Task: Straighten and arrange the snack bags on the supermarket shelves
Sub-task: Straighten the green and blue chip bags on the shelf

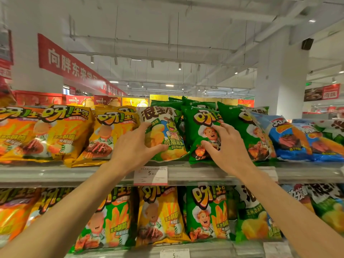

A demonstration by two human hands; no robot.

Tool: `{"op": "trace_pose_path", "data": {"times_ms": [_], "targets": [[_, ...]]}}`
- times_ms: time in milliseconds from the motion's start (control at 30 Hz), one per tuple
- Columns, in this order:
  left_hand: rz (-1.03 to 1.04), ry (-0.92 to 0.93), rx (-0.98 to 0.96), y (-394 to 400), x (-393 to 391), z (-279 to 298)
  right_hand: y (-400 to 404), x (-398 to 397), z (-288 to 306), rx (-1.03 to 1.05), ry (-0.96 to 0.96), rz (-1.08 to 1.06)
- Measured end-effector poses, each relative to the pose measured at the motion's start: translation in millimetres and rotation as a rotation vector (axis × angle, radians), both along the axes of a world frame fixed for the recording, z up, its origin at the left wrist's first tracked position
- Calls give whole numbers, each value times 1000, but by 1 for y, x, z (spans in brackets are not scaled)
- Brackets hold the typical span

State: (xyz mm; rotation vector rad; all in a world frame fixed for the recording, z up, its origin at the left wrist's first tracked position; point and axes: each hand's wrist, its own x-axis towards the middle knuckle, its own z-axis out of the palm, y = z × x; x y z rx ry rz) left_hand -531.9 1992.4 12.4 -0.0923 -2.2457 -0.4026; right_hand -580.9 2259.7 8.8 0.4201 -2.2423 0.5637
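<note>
On the top shelf (195, 173) stands a white and green snack bag with a cartoon turtle (167, 131). My left hand (134, 148) grips its left side, thumb on the front. To its right leans a dark green chip bag with a chef picture (199, 125). My right hand (226, 146) lies flat on its front with fingers spread, pressing on it. Both bags tilt back against the rows behind them.
Yellow chip bags (65, 133) fill the top shelf's left part. More green bags (240, 131) and blue bags (292, 140) lean to the right. A white price tag (150, 175) hangs on the shelf edge. The lower shelf holds mixed yellow and green bags (162, 215).
</note>
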Motion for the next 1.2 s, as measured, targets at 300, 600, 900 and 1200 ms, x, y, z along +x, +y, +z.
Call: {"op": "trace_pose_path", "data": {"times_ms": [300, 600, 900, 1200], "targets": [[-107, 50, 133, -10, 9, 3, -2, 9, 4, 22, 42, 5], [-245, 134, 200, -14, 23, -2, -8, 21, 10, -73, 105, 142], [-537, 71, 347, 16, 30, 3, -35, 31, 36, -509, -386, 533], [-664, -64, 782, 56, 18, 26, 11, 24, 37, -704, -364, 636]]}}
